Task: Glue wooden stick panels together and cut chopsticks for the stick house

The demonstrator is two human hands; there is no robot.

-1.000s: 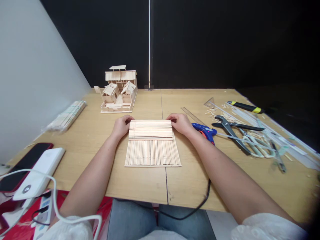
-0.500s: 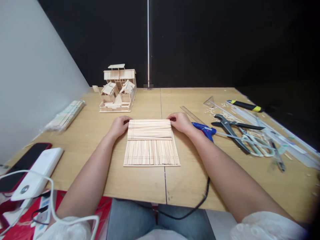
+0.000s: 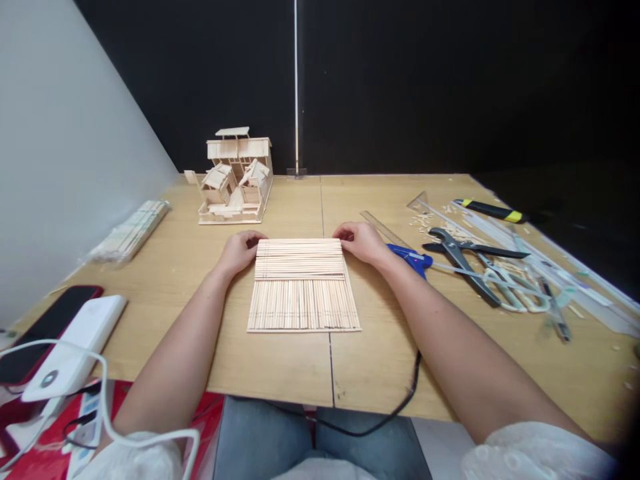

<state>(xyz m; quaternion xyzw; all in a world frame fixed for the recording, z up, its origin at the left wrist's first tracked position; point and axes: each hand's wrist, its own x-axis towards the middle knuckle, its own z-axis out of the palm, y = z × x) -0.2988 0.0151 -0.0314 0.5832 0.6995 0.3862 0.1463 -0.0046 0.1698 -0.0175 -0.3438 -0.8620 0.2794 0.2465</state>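
Observation:
A panel of thin wooden sticks (image 3: pixel 303 303) lies in front of me on the table. Its front part has sticks running away from me, while the back part has them running crosswise. My left hand (image 3: pixel 240 253) is closed at the panel's back left corner, fingers curled behind it. At the back right corner my right hand (image 3: pixel 364 244) grips in the same way. The fingertips are partly hidden behind the panel's far edge. A blue glue gun (image 3: pixel 409 259) lies just right of my right wrist, partly covered by my forearm.
A stick-built model house (image 3: pixel 237 180) stands at the back left, with bagged sticks (image 3: pixel 133 230) nearer the left edge. Pliers (image 3: pixel 460 263), scissors (image 3: pixel 517 290), a yellow-black cutter (image 3: pixel 490 211), a ruler (image 3: pixel 383 229) and offcuts lie right. A phone (image 3: pixel 55 327) and white power bank (image 3: pixel 75 347) sit front left.
My left fingers have slid slightly farther right along the panel's back edge. My right hand has shifted very little, and the panel stays in place.

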